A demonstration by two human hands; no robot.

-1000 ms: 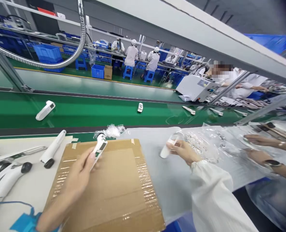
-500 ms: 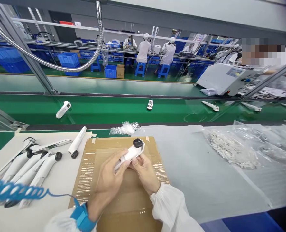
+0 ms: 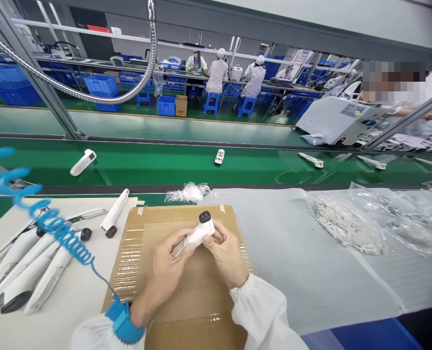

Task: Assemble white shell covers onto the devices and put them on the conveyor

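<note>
Both my hands hold one white handheld device (image 3: 199, 234) with a black round tip, over a taped cardboard pad (image 3: 135, 253). My left hand (image 3: 164, 274) grips its lower body, and my right hand (image 3: 225, 253) wraps the upper end. Part of the device is hidden by my fingers. A blue strap (image 3: 123, 321) circles my left wrist, and a coiled blue cord (image 3: 44, 218) runs from it up to the left. Several similar white devices (image 3: 29, 262) lie on a white sheet (image 3: 80, 301) to the left of the pad, and one more (image 3: 114, 211) lies beside its top edge.
A wad of clear plastic (image 3: 188, 193) sits behind the pad. To the right lies a plastic bag of small white parts (image 3: 347, 226) on translucent film. Beyond runs a green conveyor belt (image 3: 150, 165) carrying white devices. A co-worker (image 3: 429, 116) stands behind a white machine (image 3: 336, 119).
My hands have come together on one device over the pad, and the view has levelled. The device has turned slightly in my fingers, and the blue cord has swung upward.
</note>
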